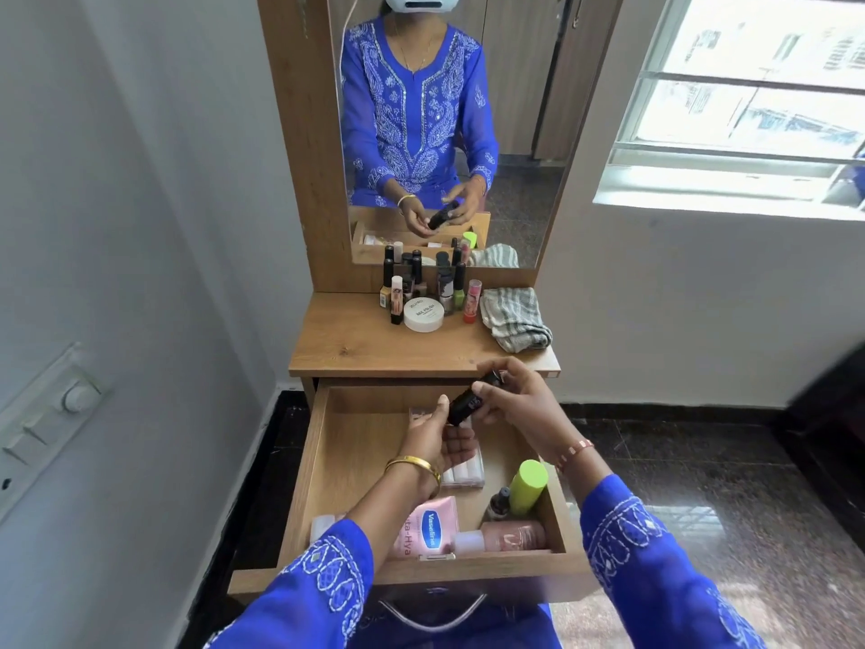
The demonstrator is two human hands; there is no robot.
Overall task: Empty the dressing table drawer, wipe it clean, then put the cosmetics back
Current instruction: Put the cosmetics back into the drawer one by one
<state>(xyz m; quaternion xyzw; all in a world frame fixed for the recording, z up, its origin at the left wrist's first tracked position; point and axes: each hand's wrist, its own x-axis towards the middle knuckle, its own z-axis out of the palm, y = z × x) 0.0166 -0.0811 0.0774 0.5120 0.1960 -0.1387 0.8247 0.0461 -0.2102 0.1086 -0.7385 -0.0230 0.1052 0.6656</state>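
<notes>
Holding the small black cylindrical cosmetic tube (470,399) above the open wooden drawer (323,466), you are pinching it at both ends: left hand (437,435) low, right hand (519,405) high and nearer the desk (355,344).

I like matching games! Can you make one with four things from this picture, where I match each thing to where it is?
Things:
1. black tube
2. striped cloth
3. Vaseline pouch
4. nail polish remover tub

Places:
A. lying at the front of the open drawer
B. folded on the tabletop's right side
C. held in both hands above the drawer
D. on the tabletop in front of the standing bottles

Pairs: 1-C, 2-B, 3-A, 4-D
</notes>
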